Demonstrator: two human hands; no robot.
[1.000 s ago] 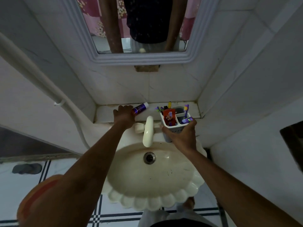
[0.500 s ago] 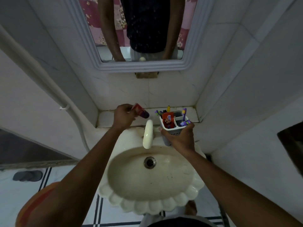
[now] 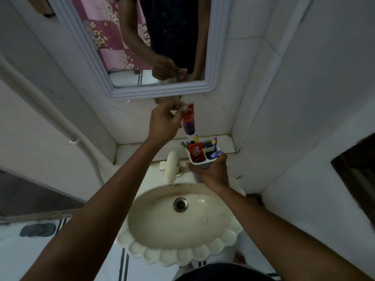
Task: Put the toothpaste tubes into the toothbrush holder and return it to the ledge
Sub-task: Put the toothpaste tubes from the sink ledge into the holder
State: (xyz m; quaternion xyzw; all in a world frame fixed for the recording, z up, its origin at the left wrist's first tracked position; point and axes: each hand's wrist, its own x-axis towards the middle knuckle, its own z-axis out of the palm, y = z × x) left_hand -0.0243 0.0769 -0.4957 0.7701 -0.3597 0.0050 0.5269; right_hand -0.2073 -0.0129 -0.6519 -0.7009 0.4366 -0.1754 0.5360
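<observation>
My left hand [image 3: 165, 122] pinches the flat end of a red and purple toothpaste tube [image 3: 189, 123], which hangs cap down just above the toothbrush holder [image 3: 199, 166]. The white holder is gripped from the front by my right hand [image 3: 212, 173], above the sink's back edge and in front of the ledge [image 3: 138, 153]. A red toothpaste tube [image 3: 196, 153] stands in its left compartment. Several purple toothbrushes [image 3: 214, 148] stick out of the other compartments.
A cream tap [image 3: 170, 166] stands left of the holder, over the scalloped cream sink [image 3: 178, 222]. A white-framed mirror [image 3: 215, 57] hangs on the tiled wall above. A white pipe [image 3: 60, 126] runs down the left wall. A sandal [image 3: 37, 230] lies on the floor.
My left hand took the red and purple tube off the ledge, lifted it and turned it cap down above the holder. The right hand kept its grip on the holder.
</observation>
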